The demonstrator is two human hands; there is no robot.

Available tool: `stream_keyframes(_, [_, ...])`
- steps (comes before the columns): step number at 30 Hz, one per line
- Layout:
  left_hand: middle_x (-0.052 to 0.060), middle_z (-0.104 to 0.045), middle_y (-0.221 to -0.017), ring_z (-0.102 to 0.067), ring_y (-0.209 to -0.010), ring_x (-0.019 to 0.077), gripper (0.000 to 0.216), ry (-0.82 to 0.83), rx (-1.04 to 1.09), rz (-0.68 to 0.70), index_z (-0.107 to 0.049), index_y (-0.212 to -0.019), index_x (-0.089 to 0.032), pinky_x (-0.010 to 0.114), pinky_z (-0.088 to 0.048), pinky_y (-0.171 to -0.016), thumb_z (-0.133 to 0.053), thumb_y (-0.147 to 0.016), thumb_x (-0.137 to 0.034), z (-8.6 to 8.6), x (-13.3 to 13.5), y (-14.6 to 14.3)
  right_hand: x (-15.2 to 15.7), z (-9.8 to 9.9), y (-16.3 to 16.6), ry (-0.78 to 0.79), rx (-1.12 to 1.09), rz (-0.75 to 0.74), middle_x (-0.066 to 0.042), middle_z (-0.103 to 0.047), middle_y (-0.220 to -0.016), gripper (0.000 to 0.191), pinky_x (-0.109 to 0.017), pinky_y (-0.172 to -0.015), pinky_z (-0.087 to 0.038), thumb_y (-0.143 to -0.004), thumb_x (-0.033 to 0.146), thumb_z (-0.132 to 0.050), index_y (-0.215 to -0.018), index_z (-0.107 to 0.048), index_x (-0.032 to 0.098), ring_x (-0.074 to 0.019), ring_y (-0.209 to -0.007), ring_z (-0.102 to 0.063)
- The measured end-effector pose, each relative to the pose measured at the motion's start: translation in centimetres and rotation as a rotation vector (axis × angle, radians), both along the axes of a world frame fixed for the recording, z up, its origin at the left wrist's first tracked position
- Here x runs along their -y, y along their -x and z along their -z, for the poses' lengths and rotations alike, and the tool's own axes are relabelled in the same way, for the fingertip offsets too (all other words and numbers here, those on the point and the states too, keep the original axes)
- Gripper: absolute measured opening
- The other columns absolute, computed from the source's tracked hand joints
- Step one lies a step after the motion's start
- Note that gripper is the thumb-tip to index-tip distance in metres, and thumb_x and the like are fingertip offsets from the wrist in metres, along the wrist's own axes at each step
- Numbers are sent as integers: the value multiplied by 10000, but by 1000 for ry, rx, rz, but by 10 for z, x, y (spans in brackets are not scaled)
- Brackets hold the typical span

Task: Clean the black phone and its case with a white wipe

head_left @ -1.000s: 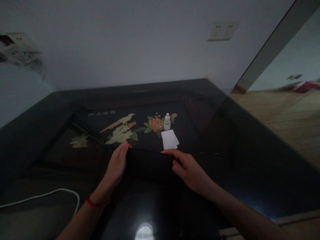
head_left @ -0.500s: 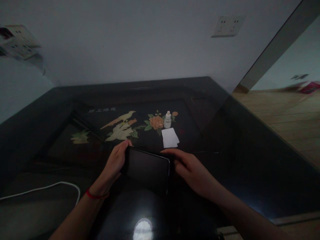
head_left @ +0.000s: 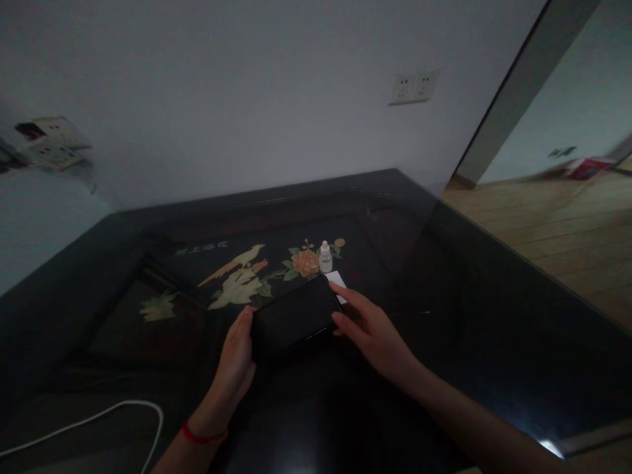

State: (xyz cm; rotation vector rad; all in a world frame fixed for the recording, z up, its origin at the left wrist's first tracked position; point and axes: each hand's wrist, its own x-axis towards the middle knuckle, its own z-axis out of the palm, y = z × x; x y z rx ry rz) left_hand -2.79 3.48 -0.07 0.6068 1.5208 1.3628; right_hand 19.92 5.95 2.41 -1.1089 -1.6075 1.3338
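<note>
A black smartphone (head_left: 296, 315) with a dark screen is held above the glossy table, its right end tilted up. My left hand (head_left: 237, 352), with a red cord on the wrist, grips the phone's left end. At the right end, my right hand (head_left: 370, 329) pinches the phone between thumb and fingers. Just behind the phone stands a small clear bottle (head_left: 325, 258) with a pale cap. White paper (head_left: 340, 283) lies in front of the bottle, partly hidden by the phone and my right fingers.
The black table (head_left: 424, 263) carries a bird-and-flower picture (head_left: 241, 283) and stands against a wall. A white cable (head_left: 108, 408) curls at the front left. Wall sockets (head_left: 415, 87) are at the back right, others (head_left: 59, 141) at the left. Wooden floor (head_left: 523, 224) shows on the right.
The phone has turned so its right end now points up and covers part of the paper. My right thumb has come onto its near right corner. The view has shifted upward.
</note>
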Motion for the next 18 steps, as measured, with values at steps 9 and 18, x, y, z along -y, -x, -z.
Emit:
stream_keyframes(9, [48,-715,-972,-658,-910,210,379,281,400,580,-681,-969,-222,337,-487,-842,-542,-796,-529,-15,24,-7,-6,-9,-4,20,-48,-45,-31,-680,-1021,369,-263,-628,-506,-834,177,-526,-1191,-611,215,-119,-673,-589])
stream_keyframes(18, [137,-657,-1151,-642,-976,242,758,122,715,851,-639,-1157,-150,413,-421,-946,-419,-750,-750,-1,43,-30,16,-13,5,-341,-7,-144,-38,-588,-1276,353,-398,-1045,-378,-898,156,-466,-1216,-572,269,-175,-1202,-515])
